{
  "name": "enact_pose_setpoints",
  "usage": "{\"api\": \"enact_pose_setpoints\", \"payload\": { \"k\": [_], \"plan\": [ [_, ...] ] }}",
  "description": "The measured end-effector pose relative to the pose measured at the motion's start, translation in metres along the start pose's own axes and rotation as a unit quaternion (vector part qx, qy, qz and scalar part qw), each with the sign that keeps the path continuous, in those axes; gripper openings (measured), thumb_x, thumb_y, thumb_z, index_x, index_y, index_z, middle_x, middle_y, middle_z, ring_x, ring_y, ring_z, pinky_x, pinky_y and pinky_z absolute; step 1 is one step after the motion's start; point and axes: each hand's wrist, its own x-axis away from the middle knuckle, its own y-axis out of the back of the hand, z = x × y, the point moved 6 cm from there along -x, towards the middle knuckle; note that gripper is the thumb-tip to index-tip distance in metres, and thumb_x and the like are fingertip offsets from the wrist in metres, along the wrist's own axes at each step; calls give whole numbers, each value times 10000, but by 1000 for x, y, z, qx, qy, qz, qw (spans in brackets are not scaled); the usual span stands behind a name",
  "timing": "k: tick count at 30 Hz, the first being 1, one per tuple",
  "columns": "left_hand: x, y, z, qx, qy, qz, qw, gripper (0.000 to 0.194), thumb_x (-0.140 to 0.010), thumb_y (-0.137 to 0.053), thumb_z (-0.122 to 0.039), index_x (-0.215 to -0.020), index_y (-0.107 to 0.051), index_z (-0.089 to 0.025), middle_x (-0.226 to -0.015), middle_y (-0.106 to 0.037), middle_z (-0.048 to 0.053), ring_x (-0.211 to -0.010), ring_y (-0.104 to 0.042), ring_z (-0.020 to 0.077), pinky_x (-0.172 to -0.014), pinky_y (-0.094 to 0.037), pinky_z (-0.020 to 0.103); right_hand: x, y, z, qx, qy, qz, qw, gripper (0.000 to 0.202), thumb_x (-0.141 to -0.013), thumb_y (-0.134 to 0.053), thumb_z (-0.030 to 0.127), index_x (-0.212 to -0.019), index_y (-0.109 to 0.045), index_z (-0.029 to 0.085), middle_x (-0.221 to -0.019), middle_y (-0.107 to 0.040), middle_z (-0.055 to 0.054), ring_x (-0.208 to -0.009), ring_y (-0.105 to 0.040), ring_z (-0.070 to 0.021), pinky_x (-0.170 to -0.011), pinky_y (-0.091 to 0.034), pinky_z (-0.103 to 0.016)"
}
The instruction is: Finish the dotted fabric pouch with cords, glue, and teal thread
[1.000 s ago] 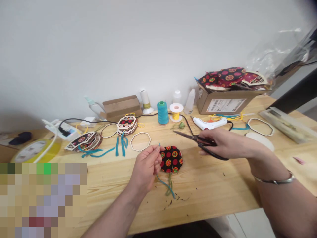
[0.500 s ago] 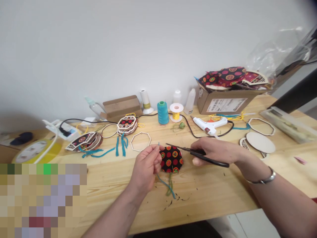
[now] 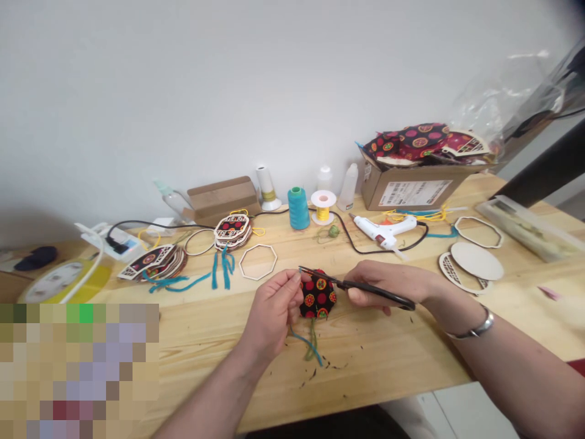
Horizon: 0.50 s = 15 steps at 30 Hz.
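Observation:
My left hand (image 3: 278,302) is closed in a pinch on a blue cord (image 3: 306,342), whose tail hangs below the fist onto the table. In my right hand (image 3: 381,285) are black-handled scissors (image 3: 372,291), their blades pointing left. The blade tips reach the short cord end above my left fingertips; whether they touch it I cannot tell. Under the blades lies a black patterned fabric piece (image 3: 319,299) with red dots and flowers. A green cord (image 3: 311,344) trails from its lower edge.
A white glue gun (image 3: 384,228) lies behind my right hand. Teal thread (image 3: 299,208) and a yellow spool (image 3: 323,210) stand near the wall. An octagonal wooden frame (image 3: 258,262) and stacked patterned pieces (image 3: 233,230) are at left, a cardboard box (image 3: 414,186) and wooden discs (image 3: 478,261) at right.
My right hand has brought the scissors slightly left, so the blade tips now meet the spot above my left fingertips. My left hand keeps its pinch on the blue cord.

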Motion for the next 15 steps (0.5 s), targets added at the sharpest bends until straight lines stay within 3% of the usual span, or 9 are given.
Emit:
{"api": "enact_pose_setpoints", "payload": {
  "k": [15],
  "plan": [
    [0, -2, 2, -42, 16, 4, 999, 245, -718, -651, -371, -751, -611, -131, -454, -320, -87, -378, -190, 16, -375, -104, 169, -3, -1, 6, -50, -7, -25, 998, 523, -738, -478, 662, -655, -453, 147, -509, -362, 58, -423, -420, -65, -381, -387, -183]
  ]
}}
